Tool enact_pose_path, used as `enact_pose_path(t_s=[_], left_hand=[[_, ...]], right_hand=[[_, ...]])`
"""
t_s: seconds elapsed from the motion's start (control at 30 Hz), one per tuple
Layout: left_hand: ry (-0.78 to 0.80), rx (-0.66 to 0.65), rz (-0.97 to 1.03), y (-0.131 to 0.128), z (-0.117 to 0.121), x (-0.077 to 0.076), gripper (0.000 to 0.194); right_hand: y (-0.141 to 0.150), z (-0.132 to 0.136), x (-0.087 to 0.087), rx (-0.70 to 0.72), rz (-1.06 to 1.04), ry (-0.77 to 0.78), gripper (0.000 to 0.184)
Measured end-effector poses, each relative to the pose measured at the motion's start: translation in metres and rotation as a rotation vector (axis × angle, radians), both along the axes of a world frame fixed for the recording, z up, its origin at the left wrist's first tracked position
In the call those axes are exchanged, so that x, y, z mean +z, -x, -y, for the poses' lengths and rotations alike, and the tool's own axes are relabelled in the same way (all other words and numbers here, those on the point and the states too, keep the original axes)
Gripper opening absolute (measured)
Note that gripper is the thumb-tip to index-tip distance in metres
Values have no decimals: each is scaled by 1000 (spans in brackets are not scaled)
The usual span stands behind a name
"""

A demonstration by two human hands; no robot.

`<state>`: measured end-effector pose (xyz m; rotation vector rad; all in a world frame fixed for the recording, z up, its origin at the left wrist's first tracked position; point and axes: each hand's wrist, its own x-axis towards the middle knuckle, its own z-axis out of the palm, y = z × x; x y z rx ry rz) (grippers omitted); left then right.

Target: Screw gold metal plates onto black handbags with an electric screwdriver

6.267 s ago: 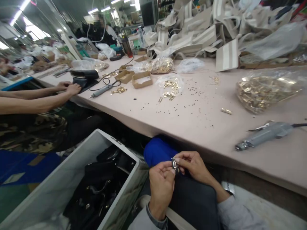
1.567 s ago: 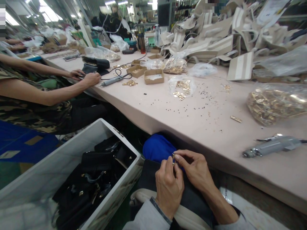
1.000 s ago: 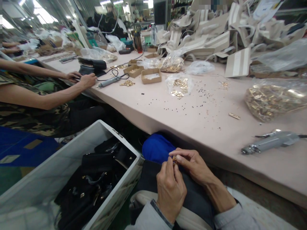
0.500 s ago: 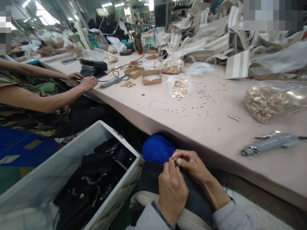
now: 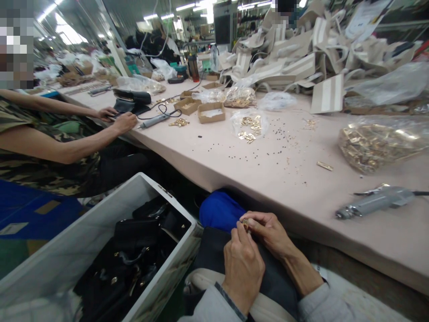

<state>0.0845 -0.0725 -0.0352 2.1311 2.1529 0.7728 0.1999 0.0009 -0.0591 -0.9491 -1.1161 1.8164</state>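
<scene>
Over my lap, both hands meet at a small gold metal fitting (image 5: 246, 224). My left hand (image 5: 244, 264) pinches it from the near side with bent fingers. On its far side, the thumb and fingers of my right hand (image 5: 271, 232) close on the same fitting. Its exact shape is mostly hidden by my fingertips. Below the hands a black and beige bag (image 5: 214, 255) lies across my lap, partly covered by my forearms. A grey electric screwdriver (image 5: 375, 203) rests on the table to the right of my hands.
A white crate (image 5: 192, 226) of black bags stands at my left. The pinkish table (image 5: 208, 165) bears loose screws, a bag of gold fittings (image 5: 378, 145), cardboard boxes (image 5: 211, 114) and a pile of beige bag parts (image 5: 295, 67). A co-worker's hands (image 5: 124, 123) are at the far left.
The view has shifted slightly. My hands stay together at the gold fitting, a little more of which shows between the fingertips. The co-worker's hands are nearly unmoved.
</scene>
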Motion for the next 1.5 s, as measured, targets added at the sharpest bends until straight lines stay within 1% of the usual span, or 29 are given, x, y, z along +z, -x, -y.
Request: enact_pose_path(t_s=[0.17,0.27,0.43,0.53,0.63,0.8,0.93,1.03,1.2,1.37,1.5], left_hand=[[37,-136,320,17,3,1,41],[76,-165,480,26,4,2,42],[166,-124,655,30,0,10,38],[224,-107,774,31,-4,16,33],[286,-62,875,33,-5,19,30],[355,-18,1066,34,-8,15,26],[379,71,1234,34,-12,8,19],[402,102,1292,34,-16,6,16],[420,115,1317,36,-18,3,14],[424,150,1268,34,-17,4,12],[431,193,1208,32,-18,7,10]], right_hand=[[4,1,-11,-3,-91,70,33],[7,1,-19,11,-141,89,34],[7,1,-26,28,-161,103,34],[7,1,-26,32,-150,102,34],[6,1,-25,37,-138,97,34],[5,1,-25,33,-106,90,35],[5,0,-28,41,-72,64,34],[2,-1,-25,30,-15,29,32],[-3,-2,-6,1,93,-64,31],[-6,-3,9,13,209,-128,33],[-9,-4,19,59,365,-186,32]])
